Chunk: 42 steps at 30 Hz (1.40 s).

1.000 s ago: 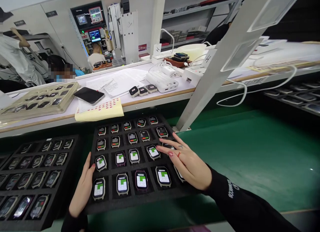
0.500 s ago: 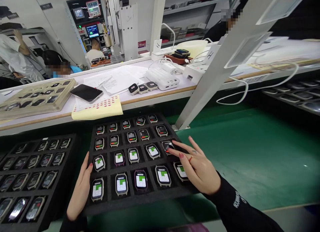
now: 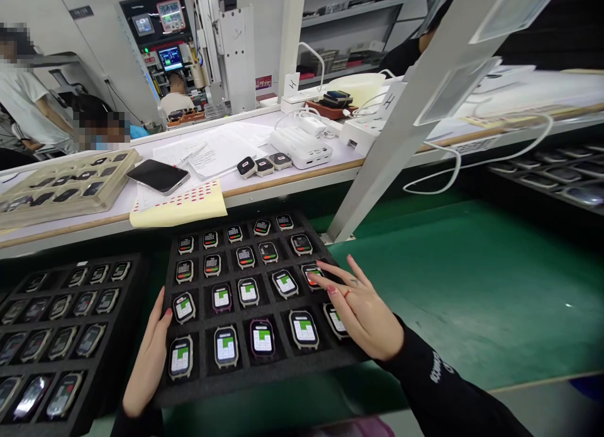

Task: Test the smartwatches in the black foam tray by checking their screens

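Observation:
A black foam tray [image 3: 264, 373] holds rows of smartwatches without straps, most with lit screens. My left hand [image 3: 147, 360] grips the tray's left edge, the thumb by the rim and the fingers along the side. Over the right side of the tray, my right hand [image 3: 370, 314] has its fingers stretched out and holds nothing. One fingertip is at the screen of a smartwatch [image 3: 309, 270] in the right column, partly covering it. A front-corner smartwatch [image 3: 334, 319] is partly hidden by that hand. The front two rows show white and green screens; the back rows show dark screens with red and green.
Another black tray of watches [image 3: 101, 336] lies at left. On the shelf are a phone [image 3: 158, 175], a beige tray [image 3: 101, 198], a white power bank [image 3: 302, 151] and small watches [image 3: 264, 166]. A slanted metal post [image 3: 377, 154] rises at right from the green bench [image 3: 472, 286].
The touched watch's screen has gone from mostly dark to showing white and orange-red. My right hand stays at it. The view has shifted slightly; a person in the background has lowered an arm.

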### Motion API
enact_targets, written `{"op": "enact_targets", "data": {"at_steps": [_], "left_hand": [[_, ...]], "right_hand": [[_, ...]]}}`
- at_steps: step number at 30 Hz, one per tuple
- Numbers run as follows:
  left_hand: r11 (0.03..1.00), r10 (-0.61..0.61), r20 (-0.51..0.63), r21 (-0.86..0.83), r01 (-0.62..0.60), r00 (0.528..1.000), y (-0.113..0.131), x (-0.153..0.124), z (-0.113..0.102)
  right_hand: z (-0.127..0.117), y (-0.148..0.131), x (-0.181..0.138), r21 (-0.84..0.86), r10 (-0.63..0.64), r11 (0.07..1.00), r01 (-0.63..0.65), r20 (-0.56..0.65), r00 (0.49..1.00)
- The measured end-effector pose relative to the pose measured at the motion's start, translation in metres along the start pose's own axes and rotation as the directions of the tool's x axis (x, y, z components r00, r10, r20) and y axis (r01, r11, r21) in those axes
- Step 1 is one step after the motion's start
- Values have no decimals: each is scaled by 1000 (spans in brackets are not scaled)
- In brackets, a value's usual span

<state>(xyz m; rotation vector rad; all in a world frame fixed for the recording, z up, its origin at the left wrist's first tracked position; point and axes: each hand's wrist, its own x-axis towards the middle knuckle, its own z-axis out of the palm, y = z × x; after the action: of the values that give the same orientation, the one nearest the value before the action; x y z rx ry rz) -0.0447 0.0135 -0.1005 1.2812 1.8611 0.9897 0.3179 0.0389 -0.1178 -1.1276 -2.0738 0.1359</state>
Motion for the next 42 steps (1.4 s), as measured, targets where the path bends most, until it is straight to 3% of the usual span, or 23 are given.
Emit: {"op": "enact_targets", "data": {"at_steps": [5,9,13,22,28,33,42], "left_hand": [[999,-20,25,-37,21,999,1,-2,0],[996,-79,39,-44,80,996,3,-4,-1],[996,-58,45,-62,61,997,2,-6,-1],[996,-47,46,-79,51,998,3,-6,-1],[998,-45,63,-34,47,997,1,-4,-2],[999,-50,75,-3,51,996,5,2,-2],[993,1,63,-115,7,998,3,7,1]], "right_hand": [[-7,-4,7,45,13,999,-10,-56,998],[-5,-14,20,95,-55,994,56,-15,998],[4,-25,31,120,-116,986,112,28,993],[16,-24,26,111,-148,985,135,115,982],[10,-25,30,129,-133,984,123,68,989],[1,-43,51,175,-194,970,168,149,970],[39,-60,69,272,-276,939,213,222,935]]}}
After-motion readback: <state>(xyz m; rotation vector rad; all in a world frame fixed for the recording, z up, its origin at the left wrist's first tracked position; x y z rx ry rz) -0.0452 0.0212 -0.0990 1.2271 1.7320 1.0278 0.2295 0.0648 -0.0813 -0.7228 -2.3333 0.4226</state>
